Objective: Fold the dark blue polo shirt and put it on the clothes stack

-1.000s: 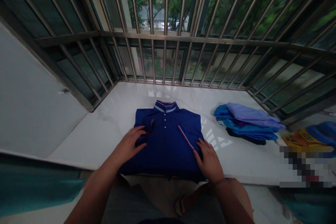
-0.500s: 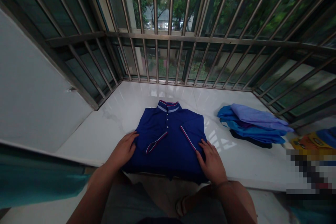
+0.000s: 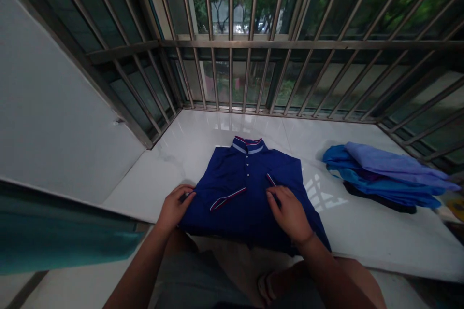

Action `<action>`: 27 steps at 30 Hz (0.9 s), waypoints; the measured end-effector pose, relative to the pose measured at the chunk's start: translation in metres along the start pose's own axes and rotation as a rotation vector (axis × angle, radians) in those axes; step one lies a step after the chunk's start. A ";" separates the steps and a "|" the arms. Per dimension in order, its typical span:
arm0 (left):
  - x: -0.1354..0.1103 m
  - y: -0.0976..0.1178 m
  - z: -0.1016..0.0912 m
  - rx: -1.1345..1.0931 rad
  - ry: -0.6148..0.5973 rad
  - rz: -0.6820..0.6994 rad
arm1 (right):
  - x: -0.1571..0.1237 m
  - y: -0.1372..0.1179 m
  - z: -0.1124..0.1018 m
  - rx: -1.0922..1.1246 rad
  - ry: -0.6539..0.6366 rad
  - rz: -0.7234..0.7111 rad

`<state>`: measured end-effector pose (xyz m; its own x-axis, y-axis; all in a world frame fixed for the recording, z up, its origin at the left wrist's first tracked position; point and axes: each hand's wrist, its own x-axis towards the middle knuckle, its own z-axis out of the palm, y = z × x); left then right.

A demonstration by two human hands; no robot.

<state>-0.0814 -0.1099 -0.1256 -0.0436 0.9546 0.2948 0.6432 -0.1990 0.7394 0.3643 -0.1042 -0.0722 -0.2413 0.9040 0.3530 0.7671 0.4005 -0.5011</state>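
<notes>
Polo shirt lies under both hands: left hand pinches its edge, right hand presses flat.

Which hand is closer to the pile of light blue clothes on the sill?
Right. The right hand rests on the navy shirt on the side facing the pile of light blue clothes; the left hand is at the shirt's far edge.

Bare white ledge open left of shirt and behind its collar, up to bars. Open strip on right between shirt and clothes pile. Blocked at rear and both sides by bars; wall closes off far left.
</notes>
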 end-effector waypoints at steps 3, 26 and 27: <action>0.000 0.008 -0.001 -0.022 0.025 -0.046 | 0.081 -0.043 0.035 0.023 -0.174 0.043; -0.004 0.016 0.014 0.194 0.115 0.068 | 0.275 -0.095 0.168 -0.083 -0.347 -0.043; -0.003 0.018 0.014 0.197 0.089 0.064 | 0.274 -0.088 0.159 -0.092 -0.328 -0.056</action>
<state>-0.0596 -0.1130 -0.1215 -0.0601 0.9162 0.3961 0.7830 -0.2029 0.5880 0.1362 0.1319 -0.0575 -0.4512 0.8871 0.0977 0.7940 0.4490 -0.4098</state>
